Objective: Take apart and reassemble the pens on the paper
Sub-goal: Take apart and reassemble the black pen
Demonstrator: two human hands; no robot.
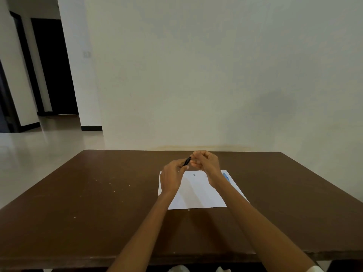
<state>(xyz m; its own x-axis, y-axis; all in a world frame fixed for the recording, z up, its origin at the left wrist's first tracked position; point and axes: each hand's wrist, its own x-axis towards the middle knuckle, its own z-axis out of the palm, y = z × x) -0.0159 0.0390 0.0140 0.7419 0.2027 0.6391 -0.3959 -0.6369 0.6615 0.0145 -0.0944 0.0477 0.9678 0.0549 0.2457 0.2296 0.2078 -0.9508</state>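
A white sheet of paper (196, 195) lies on the brown table. Above its far edge my left hand (170, 178) holds a black pen (187, 161) by its lower part. My right hand (205, 160) pinches the pen's upper end with its fingertips. A blue pen (225, 176) lies on the paper's right side, partly hidden behind my right wrist. A small dark piece (194, 175) rests on the paper between my hands, and another dark bit (207, 176) shows beside my right wrist.
The brown table (98, 203) reaches to a pale wall at the back. An open floor and dark doorways lie to the left. Light specks dot the tabletop left of the paper.
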